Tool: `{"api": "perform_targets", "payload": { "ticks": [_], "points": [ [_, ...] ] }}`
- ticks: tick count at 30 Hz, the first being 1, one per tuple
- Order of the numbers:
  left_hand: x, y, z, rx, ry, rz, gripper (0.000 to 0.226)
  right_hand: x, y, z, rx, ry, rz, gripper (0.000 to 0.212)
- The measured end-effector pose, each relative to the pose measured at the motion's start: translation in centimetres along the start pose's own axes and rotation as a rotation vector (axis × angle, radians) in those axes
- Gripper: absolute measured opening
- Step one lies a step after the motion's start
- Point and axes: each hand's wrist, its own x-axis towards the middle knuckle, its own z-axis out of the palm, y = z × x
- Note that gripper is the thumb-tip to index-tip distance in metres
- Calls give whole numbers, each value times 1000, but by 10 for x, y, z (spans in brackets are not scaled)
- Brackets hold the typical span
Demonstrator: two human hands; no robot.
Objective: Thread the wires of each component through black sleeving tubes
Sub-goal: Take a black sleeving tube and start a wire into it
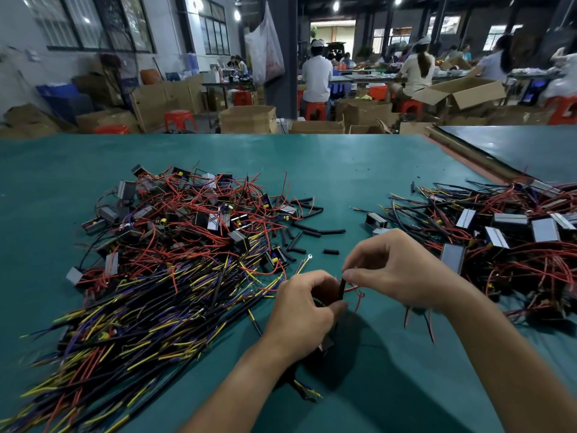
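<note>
Readable text, labels, brands, numbers: none showing anywhere; reddish print on the hanging plastic bag (265, 48) is appearing too blurred to read

Bare green surface (359, 170) runs down mid-frame between the left heap (175, 245) and the right heap (505, 239). Loose black tubes (309, 226) litter the lane's left edge. The far strip lies open.
</note>
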Motion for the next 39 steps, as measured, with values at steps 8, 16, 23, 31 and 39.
{"api": "perform_targets", "payload": {
  "ticks": [8,16,23,31,39],
  "points": [
    [-1,1,-1,43,-12,28,17,0,0,0,-44,-48,14,8],
    [-5,5,-5,167,-99,68,26,3,4,0,-163,-19,59,16],
    [-5,5,-5,235,-2,131,23,1,3,-5,-48,67,55,24],
    [0,5,-7,137,85,155,5,7,7,-7,151,254,-22,19],
    [-2,2,-7,167,23,232,11,4,9,-10,207,195,1,17]
  ]
}}
